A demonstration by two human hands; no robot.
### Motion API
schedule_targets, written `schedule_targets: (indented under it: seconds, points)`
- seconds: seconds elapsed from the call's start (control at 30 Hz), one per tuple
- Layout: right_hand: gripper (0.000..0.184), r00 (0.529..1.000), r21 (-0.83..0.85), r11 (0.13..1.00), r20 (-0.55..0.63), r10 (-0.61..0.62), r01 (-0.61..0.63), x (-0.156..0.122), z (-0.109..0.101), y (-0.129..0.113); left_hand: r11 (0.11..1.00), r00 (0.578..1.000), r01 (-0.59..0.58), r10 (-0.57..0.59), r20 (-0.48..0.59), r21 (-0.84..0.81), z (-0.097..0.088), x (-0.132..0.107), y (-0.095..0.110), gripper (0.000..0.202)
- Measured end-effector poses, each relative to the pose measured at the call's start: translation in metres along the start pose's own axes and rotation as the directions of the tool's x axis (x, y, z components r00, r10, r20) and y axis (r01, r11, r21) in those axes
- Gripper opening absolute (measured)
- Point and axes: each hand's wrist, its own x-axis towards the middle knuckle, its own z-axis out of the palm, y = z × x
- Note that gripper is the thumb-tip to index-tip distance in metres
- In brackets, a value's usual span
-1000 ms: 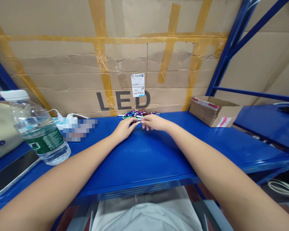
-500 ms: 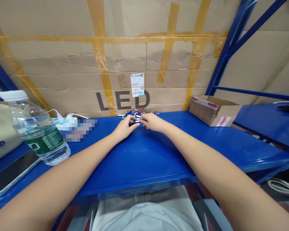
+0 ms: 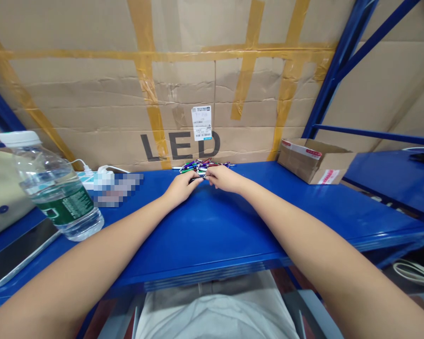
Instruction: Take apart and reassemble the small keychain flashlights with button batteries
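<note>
My left hand (image 3: 178, 189) is closed, thumb and fingers around a slim dark pen (image 3: 198, 178) with some silver on it. At the pen's right end, my right hand (image 3: 223, 179) pinches with bent fingertips; they cover most of that end. Just behind both hands lies a loose pile of colourful pens (image 3: 198, 165), with purple, green, red and white ones among them. Both hands are low over the blue tabletop (image 3: 212, 226), close to its back side.
On the left stand a water bottle (image 3: 65, 202), a phone (image 3: 17, 254) and a white power strip (image 3: 104, 179) with cables. An open cardboard box (image 3: 304, 162) sits at the back right. A large cardboard panel marked LED (image 3: 183, 94) closes off the back.
My left thumb and fingers have drawn closer around the pen, and less of its dark barrel shows. My right hand stays at nearly the same spot.
</note>
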Motion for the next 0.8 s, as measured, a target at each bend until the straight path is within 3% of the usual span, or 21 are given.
schedule_targets:
  seconds: [0.1, 0.3, 0.47, 0.57, 0.8]
  points:
    - [0.018, 1.000, 0.007, 1.000, 0.005, -0.011, 0.011, 0.000, 0.000, -0.001, 0.998, 0.996, 0.061, -0.061, 0.059, 0.012, -0.001, -0.001, 0.000, 0.040]
    - [0.020, 1.000, 0.057, 0.998, 0.011, 0.011, -0.012, -0.001, 0.000, -0.003, 0.999, 0.999, -0.015, 0.016, -0.040, 0.038, 0.000, 0.001, 0.000, 0.024]
    - [0.016, 1.000, 0.026, 1.000, -0.009, -0.017, 0.017, -0.001, 0.001, -0.002, 0.996, 0.995, 0.090, -0.091, 0.048, 0.011, -0.002, 0.000, 0.000, 0.046]
    - [0.017, 1.000, -0.003, 1.000, -0.013, -0.020, 0.020, 0.000, 0.002, -0.001, 0.996, 0.995, 0.085, -0.085, 0.060, 0.004, -0.002, 0.000, -0.001, 0.041]
    - [0.017, 0.973, 0.004, 0.997, 0.218, 0.070, -0.072, 0.000, 0.002, 0.010, 0.994, 0.984, -0.085, 0.074, 0.159, 0.065, 0.002, 0.003, -0.008, 0.023]
